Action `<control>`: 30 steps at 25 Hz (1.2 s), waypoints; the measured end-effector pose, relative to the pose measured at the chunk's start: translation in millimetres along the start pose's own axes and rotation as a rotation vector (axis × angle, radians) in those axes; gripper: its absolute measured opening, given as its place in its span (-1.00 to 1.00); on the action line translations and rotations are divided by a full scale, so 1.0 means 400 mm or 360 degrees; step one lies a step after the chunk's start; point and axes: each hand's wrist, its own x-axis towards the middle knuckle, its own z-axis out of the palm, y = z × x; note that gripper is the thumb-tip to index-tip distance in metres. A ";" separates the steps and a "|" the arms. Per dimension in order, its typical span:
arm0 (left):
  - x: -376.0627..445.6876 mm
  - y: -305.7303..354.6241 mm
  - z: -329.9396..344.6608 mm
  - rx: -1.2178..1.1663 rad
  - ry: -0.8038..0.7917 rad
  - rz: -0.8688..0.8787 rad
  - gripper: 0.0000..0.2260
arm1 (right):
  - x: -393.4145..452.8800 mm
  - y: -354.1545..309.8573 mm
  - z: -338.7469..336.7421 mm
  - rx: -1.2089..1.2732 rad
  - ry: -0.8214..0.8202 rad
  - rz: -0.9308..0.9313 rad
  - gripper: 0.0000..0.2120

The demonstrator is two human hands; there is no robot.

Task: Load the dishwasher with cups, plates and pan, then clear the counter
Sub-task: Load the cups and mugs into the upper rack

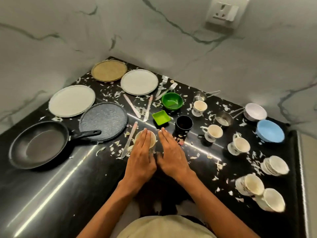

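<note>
Left hand (141, 158) flat, fingers straight over a white cup (153, 138), grasping nothing, right hand (172, 155) flat and released beside it, black counter (68, 194) littered with peelings, pan (38, 145) at left

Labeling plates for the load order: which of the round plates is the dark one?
The speckled dark grey plate, under the frying pan's handle tip. The other three are paler: two white and one tan in the corner.
</note>
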 end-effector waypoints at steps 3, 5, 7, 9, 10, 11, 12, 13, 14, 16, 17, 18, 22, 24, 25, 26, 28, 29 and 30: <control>-0.022 -0.019 -0.031 -0.0072 0.0399 -0.0214 -0.44 | 0.063 -0.025 0.007 -0.0017 -0.0172 -0.0161 -0.20; -0.052 -0.023 -0.032 -0.0123 0.0570 -0.0343 -0.51 | 0.099 -0.033 0.006 -0.0039 -0.0327 -0.0204 -0.17; -0.086 -0.023 -0.016 -0.0230 0.0513 -0.0469 -0.54 | 0.115 -0.031 0.002 -0.0033 -0.0452 -0.0188 -0.18; -0.103 -0.021 0.000 -0.0401 0.0377 -0.0612 -0.52 | 0.116 -0.022 0.004 0.0016 -0.0441 -0.0140 -0.20; -0.103 -0.020 0.007 -0.0468 0.0319 -0.0648 -0.49 | 0.115 -0.017 0.007 0.0030 -0.0399 -0.0113 -0.22; -0.101 -0.017 0.013 -0.0513 0.0269 -0.0661 -0.46 | 0.113 -0.011 0.011 0.0033 -0.0351 -0.0081 -0.25; -0.098 -0.010 0.014 -0.0546 0.0232 -0.0664 -0.43 | 0.111 -0.005 0.013 0.0024 -0.0291 -0.0053 -0.29; -0.094 -0.004 0.014 -0.0574 0.0211 -0.0666 -0.41 | 0.111 -0.002 0.008 0.0001 -0.0219 -0.0042 -0.34; -0.090 -0.001 0.012 -0.0597 0.0196 -0.0672 -0.39 | 0.112 0.000 0.000 -0.0027 -0.0162 -0.0035 -0.39; -0.082 -0.004 0.009 -0.0622 0.0165 -0.0702 -0.37 | 0.126 0.008 -0.015 -0.0008 -0.0124 0.0059 -0.47; -0.078 -0.006 0.008 -0.0647 0.0148 -0.0731 -0.36 | 0.137 0.014 -0.020 0.0036 -0.0137 0.0127 -0.53; -0.073 -0.006 0.008 -0.0690 0.0131 -0.0765 -0.36 | 0.148 0.024 -0.023 0.0086 -0.0163 0.0194 -0.56; -0.046 0.008 0.019 -0.0821 0.0155 -0.0858 -0.35 | 0.151 0.027 -0.034 0.0243 -0.0308 0.0348 -0.55; -0.041 0.010 0.028 -0.0890 0.0167 -0.0942 -0.34 | 0.136 0.016 -0.034 0.0364 -0.0322 0.0391 -0.58; -0.042 0.010 0.031 -0.0930 0.0161 -0.0971 -0.32 | 0.130 0.011 -0.031 0.0432 -0.0297 0.0390 -0.58; -0.045 0.009 0.034 -0.0976 0.0146 -0.0982 -0.29 | 0.124 0.009 -0.026 0.0483 -0.0267 0.0395 -0.58; -0.051 0.013 0.039 -0.1082 0.0120 -0.0974 -0.26 | 0.111 0.005 -0.027 0.0579 -0.0230 0.0430 -0.58; -0.051 0.016 0.039 -0.1135 0.0121 -0.0971 -0.25 | 0.103 0.002 -0.030 0.0612 -0.0203 0.0463 -0.57; -0.049 0.020 0.038 -0.1184 0.0126 -0.0967 -0.25 | 0.094 0.002 -0.032 0.0641 -0.0169 0.0498 -0.56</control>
